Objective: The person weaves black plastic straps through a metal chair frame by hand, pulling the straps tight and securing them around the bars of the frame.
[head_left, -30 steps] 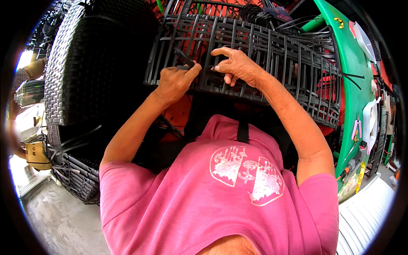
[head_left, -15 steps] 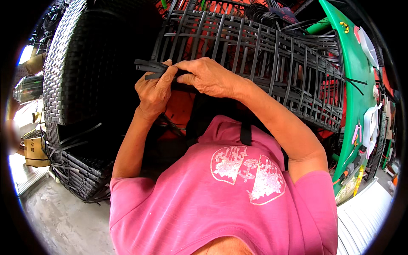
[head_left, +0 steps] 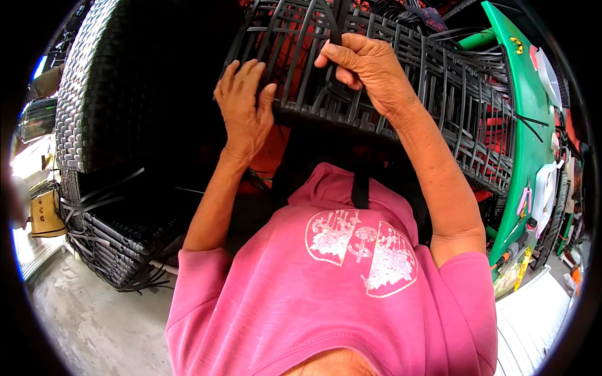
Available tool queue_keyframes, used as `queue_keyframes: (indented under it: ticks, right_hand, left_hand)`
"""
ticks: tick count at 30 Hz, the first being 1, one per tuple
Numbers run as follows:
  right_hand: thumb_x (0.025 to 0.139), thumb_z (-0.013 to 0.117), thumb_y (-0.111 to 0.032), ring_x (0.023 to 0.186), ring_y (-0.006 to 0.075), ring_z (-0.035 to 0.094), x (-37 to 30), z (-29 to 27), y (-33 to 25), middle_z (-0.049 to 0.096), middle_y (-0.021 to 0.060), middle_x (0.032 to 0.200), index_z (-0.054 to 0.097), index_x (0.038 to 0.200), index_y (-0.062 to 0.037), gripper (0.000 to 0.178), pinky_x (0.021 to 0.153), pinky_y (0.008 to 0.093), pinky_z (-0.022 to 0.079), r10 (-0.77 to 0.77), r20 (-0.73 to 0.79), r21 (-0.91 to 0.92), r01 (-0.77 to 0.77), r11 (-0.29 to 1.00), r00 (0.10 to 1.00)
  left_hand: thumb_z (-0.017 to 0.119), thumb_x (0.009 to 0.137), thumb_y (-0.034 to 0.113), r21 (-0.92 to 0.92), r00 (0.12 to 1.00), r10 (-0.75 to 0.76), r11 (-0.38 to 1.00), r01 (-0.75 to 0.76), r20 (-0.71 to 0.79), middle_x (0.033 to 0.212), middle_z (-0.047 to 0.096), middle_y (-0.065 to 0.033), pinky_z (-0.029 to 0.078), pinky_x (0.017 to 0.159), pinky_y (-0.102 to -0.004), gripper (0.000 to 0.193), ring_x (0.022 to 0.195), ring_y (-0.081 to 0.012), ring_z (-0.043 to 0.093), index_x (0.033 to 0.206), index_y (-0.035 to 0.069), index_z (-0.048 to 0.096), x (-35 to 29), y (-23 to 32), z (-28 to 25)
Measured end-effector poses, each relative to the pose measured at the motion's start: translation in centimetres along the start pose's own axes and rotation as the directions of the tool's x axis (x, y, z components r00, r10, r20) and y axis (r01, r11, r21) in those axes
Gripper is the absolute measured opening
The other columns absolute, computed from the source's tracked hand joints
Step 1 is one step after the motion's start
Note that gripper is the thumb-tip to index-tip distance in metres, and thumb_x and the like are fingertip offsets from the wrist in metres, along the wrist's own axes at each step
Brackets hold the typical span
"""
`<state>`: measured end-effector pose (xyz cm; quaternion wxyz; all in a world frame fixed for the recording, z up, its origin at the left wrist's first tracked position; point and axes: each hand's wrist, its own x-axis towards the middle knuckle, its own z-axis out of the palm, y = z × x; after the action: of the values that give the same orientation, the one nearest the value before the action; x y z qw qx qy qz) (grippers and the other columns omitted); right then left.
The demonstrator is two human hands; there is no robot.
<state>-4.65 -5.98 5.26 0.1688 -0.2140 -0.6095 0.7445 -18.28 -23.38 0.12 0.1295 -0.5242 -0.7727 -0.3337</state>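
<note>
The left hand [head_left: 246, 109] lies flat, steadying the woven black frame [head_left: 401, 81], while the right hand [head_left: 367, 66] pinches a black strip [head_left: 332, 22] taut.

there is only one view, from a fisheye camera worn on the head, looking steeply down along the person's own chest. the pink shirt [head_left: 338, 294] fills the lower middle, very near the lens. both forearms rise from it toward the upper part, where the black woven frame [head_left: 401, 81] stands close in front. straight edges bend near the round dark rim. the concrete floor [head_left: 88, 326] shows at lower left, farther away.
</note>
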Motion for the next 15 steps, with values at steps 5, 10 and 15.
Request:
queue_keyframes:
  ticks: [5,10,15]
  right_hand:
    - [0.089,0.063,-0.021,0.058,0.0018,0.049,-0.5,-0.5,-0.5,0.064,-0.0003,0.075,0.067,0.083,-0.0036,0.019,0.051,0.0164,0.037,-0.026,0.009,-0.14,0.027,0.99,1.0]
    - [0.088,0.063,-0.017,0.058,0.0033,0.051,-2.9,-0.8,-1.5,0.065,0.0016,0.073,0.066,0.081,-0.0016,0.017,0.052,0.0179,0.04,0.022,-0.025,-0.079,-0.024,0.997,0.999]
    - [0.087,0.064,-0.016,0.056,0.0028,0.051,-5.3,-0.9,-2.4,0.066,0.0031,0.074,0.067,0.081,-0.0016,0.016,0.05,0.0175,0.042,0.057,-0.028,-0.049,-0.058,0.997,0.998]
  left_hand:
    - [0.056,0.087,0.014,0.156,1.0,-0.006,0.988,0.009,-0.022,0.125,0.053,-0.0122,0.026,0.1,-0.0443,0.018,0.118,-0.0307,0.045,0.101,0.006,0.062,-0.4,1.4,1.7]
    - [0.056,0.086,0.012,0.131,0.999,-0.049,0.99,0.051,-0.017,0.128,0.049,-0.0158,0.027,0.096,-0.0456,0.008,0.119,-0.0352,0.042,0.082,0.005,0.057,-1.2,4.4,1.3]
    - [0.059,0.082,0.016,0.089,0.991,-0.136,0.987,0.134,0.012,0.127,0.048,-0.0187,0.025,0.091,-0.0499,0.013,0.121,-0.0421,0.036,0.077,0.005,0.055,-2.6,8.6,0.3]
